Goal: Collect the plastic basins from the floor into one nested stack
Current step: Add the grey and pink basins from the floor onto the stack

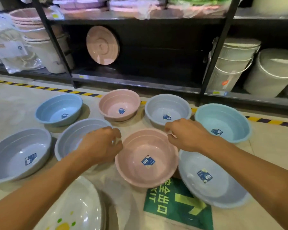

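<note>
Several plastic basins lie open side up on the floor. A pink basin (146,173) with a blue label sits in the middle. My left hand (101,143) curls its fingers over the pink basin's left rim, and my right hand (184,135) pinches its far right rim. Around it are a grey basin (68,140) partly under my left hand, another grey basin (15,156) at far left, a blue basin (56,108), a second pink basin (113,103), a far grey basin (161,105), a teal basin (226,120) and a grey-blue basin (214,191) at right.
A white basin with yellow and green dots (76,208) lies at the bottom edge. A green exit sign (178,206) is stuck on the floor. Black shelving (140,80) behind holds a pink basin on edge (102,45), white buckets (231,63) and wrapped stacks. Striped tape (45,88) runs along the shelf.
</note>
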The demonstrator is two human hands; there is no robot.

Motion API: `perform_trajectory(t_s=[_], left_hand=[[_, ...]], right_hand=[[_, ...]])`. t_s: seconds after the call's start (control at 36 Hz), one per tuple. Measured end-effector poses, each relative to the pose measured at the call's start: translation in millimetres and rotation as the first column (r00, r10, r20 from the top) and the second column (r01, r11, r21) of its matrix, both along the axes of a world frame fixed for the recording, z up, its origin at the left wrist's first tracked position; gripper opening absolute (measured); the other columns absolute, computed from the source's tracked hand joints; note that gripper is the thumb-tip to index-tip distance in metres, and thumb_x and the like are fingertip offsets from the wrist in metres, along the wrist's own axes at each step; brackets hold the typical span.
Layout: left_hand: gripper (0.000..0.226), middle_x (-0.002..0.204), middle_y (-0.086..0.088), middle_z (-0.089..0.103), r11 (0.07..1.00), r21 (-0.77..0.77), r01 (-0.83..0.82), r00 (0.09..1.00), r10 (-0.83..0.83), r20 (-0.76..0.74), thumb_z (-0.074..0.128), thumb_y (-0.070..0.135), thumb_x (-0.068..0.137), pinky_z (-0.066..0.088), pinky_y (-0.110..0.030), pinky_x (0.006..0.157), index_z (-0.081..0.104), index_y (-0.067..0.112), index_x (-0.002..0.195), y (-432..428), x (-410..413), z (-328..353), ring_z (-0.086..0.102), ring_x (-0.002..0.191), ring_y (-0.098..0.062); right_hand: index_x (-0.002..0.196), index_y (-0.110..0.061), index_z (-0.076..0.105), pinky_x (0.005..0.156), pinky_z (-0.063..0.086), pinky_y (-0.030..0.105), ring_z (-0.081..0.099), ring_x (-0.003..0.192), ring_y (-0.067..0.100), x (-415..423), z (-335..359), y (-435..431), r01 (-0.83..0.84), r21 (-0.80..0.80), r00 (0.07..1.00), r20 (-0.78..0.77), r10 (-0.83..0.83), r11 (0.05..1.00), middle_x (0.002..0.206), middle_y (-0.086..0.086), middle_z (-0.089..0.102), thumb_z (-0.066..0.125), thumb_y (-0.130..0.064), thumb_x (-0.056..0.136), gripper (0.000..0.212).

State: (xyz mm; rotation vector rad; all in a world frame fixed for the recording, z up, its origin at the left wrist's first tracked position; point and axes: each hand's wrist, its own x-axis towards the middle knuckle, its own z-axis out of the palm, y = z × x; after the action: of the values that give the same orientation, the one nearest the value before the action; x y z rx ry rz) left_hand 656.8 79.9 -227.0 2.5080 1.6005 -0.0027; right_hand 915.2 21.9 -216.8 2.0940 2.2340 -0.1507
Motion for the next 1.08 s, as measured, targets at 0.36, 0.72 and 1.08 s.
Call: perform_trajectory(t_s=[0.36, 0.72, 1.08], left_hand=[[0.038, 0.119, 0.004, 0.068, 0.96, -0.014, 0.28, 0.957, -0.277, 0.083, 0.054, 0.048, 0.091, 0.053, -0.036, 0.086, 0.061, 0.03, 0.123, 121.9, 98.3, -63.2, 0.064, 0.105, -0.021], [0.036, 0.114, 0.004, 0.067, 0.88, 0.018, 0.474, 0.88, -0.474, 0.026, 0.052, 0.042, 0.091, 0.049, -0.034, 0.085, 0.062, 0.028, 0.122, 107.2, 209.8, -136.2, 0.062, 0.106, -0.021], [0.056, 0.119, -0.006, 0.067, 0.823, -0.073, 0.563, 0.822, -0.567, -0.049, 0.046, 0.05, 0.085, 0.053, -0.041, 0.088, 0.051, 0.026, 0.136, 77.9, 313.8, -202.5, 0.064, 0.107, -0.029]], right_hand=[[0.124, -0.023, 0.056, 0.08, 0.055, 0.045, 0.063, 0.097, 0.029, 57.2, -46.4, 81.2, 0.114, -0.068, 0.983, 0.152, -0.102, 0.991, 0.113, 0.003, 0.066, 0.045, -0.033, 0.096, 0.031], [0.125, -0.027, 0.056, 0.078, 0.049, 0.036, 0.062, 0.105, 0.03, 168.1, -133.8, 20.8, 0.252, -0.053, 0.959, 0.146, -0.243, 0.966, 0.12, 0.002, 0.065, 0.044, -0.038, 0.098, 0.032], [0.13, -0.025, 0.051, 0.07, 0.051, 0.035, 0.064, 0.096, 0.031, 275.5, -217.2, -93.0, 0.59, -0.089, 0.805, 0.132, -0.578, 0.802, 0.11, 0.003, 0.065, 0.043, -0.033, 0.096, 0.036]])
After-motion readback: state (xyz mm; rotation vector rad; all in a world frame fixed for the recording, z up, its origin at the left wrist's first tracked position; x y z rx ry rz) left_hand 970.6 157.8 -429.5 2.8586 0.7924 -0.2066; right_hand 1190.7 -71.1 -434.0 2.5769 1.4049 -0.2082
